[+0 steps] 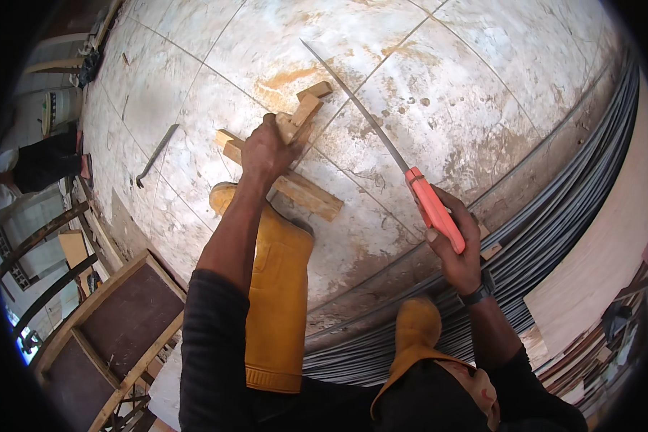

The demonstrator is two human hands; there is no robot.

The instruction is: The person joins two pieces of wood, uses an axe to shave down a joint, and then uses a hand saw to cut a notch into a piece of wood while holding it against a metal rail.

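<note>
My right hand [459,241] is wrapped round the orange-red handle of a handsaw [371,119]. Its narrow blade points away and to the left, apart from the wood. My left hand [265,153] grips a short wooden block [306,114] with a small crosspiece at its far end. Beneath that hand lies a longer wooden batten [306,196], beside the toe of my left yellow boot [277,288]. The fingers hide where the wooden pieces meet.
A dark bent metal bar [156,156] lies on the stained tiled floor [245,43]. Long dark rods [590,162] run along the right, beside a pale board [597,252]. A wooden frame with dark panels [133,313] stands at lower left; another person [47,160] is at far left.
</note>
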